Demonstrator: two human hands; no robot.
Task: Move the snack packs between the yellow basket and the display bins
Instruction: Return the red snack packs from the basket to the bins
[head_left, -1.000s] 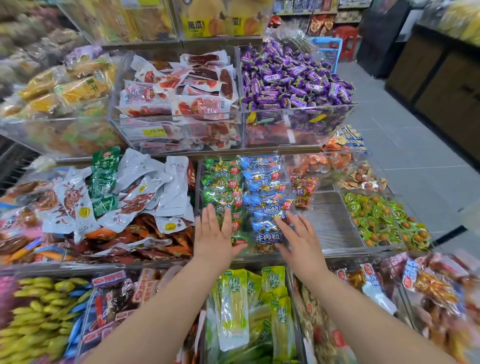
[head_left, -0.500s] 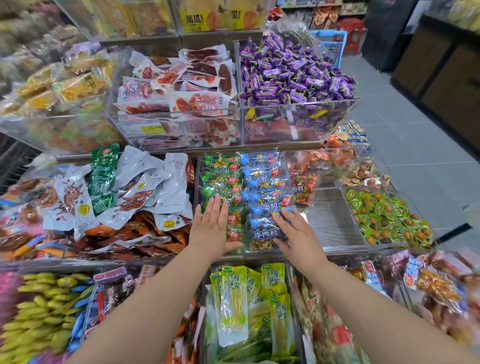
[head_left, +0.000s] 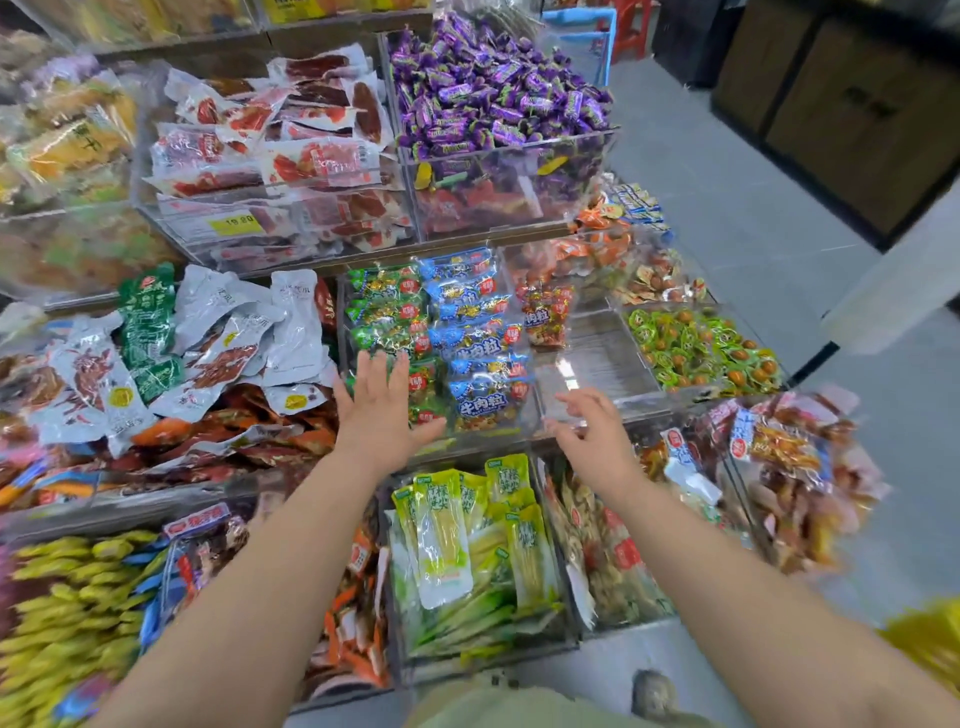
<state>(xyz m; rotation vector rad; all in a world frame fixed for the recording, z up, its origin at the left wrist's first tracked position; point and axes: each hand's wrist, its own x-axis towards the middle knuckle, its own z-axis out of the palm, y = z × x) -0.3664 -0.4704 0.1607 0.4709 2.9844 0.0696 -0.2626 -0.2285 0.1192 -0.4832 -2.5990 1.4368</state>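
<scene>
Snack packs in shiny green plastic (head_left: 387, 317) fill the left column of a clear acrylic display bin (head_left: 498, 441) on the middle tier. The left hand (head_left: 382, 415) lies flat over the near end of that column, palm down, fingers straight and slightly spread, holding nothing. Whether it presses on the packs or hovers just above them cannot be told.

Just beside it to the right, snack packs in shiny blue plastic (head_left: 483, 358) run front to back in the same bin. The right hand (head_left: 592, 431) is motion-blurred at the bin's front right corner, apart from the packs, with its fingers loosely bent and nothing in them. Beyond it is a clear compartment (head_left: 597, 364) with a bare floor and a few red snack packs (head_left: 545, 317) at its far left corner.

Below the hands, long yellow-green pouches (head_left: 452, 535) stand upright in a lower bin. To the left is a heap of white and silver vacuum pouches (head_left: 223, 338), and to the right are small green-wrapped pieces (head_left: 701, 348). On the upper tier, purple wrapped candies (head_left: 493, 88) sit beside red-and-white meat packs (head_left: 291, 156). A blurred yellow shape (head_left: 930, 644), too smeared to identify, shows at the lower right edge.
</scene>
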